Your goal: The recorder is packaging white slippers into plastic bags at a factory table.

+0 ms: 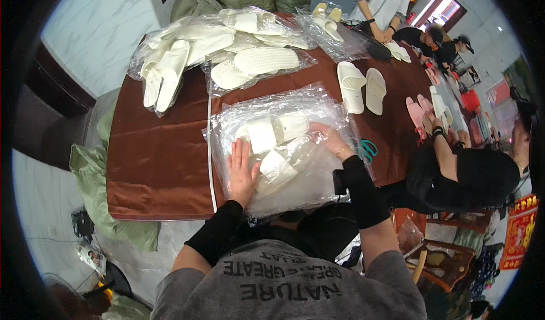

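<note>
A stack of clear plastic bags (pixel 318 107) lies on the brown-covered table (pixel 159 155) in front of me. Two white slippers (pixel 276 130) sit inside or on top of the bags, and a third white slipper (pixel 276 168) lies nearer me. My left hand (pixel 242 169) rests flat, fingers spread, on the plastic just left of that slipper. My right hand (pixel 331 139) lies on the plastic at the right of the slipper pair, fingers bent; whether it pinches the plastic I cannot tell.
Bagged white slippers (pixel 187 50) are piled at the table's far end. A loose white pair (pixel 360 90) and teal scissors (pixel 368 148) lie to my right. Pink slippers (pixel 419 109) sit farther right. Other people work along the right side. Green sacks (pixel 96 189) hang at the left.
</note>
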Motion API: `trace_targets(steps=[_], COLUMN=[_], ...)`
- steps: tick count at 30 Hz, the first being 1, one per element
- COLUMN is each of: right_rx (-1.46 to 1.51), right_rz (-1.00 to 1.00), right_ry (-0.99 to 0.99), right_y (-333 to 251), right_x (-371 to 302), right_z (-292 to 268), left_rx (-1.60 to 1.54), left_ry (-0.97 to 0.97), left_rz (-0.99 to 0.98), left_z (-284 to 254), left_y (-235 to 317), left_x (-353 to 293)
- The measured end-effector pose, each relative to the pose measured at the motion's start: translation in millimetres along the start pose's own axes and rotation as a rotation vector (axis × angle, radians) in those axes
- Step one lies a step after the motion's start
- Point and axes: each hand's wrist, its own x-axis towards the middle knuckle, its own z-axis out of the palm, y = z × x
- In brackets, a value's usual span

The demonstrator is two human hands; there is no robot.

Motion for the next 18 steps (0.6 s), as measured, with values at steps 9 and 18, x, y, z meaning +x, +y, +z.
trace_targets(steps=[9, 18], right_rx=[0.113, -0.063], right_rz=[0.369, 0.113], right_ry=[-0.032, 0.042], right_y=[-8.8, -27.6], right_x=[43.3, -14.1], right_z=[50.1, 2.0], left_rx=[0.016, 0.048], left_ry=[-0.019, -0.028], left_rz=[-0.057, -0.011], left_z=[-16.8, -8.5], left_y=[-3.0, 15.1], left_x=[-10.0, 2.9])
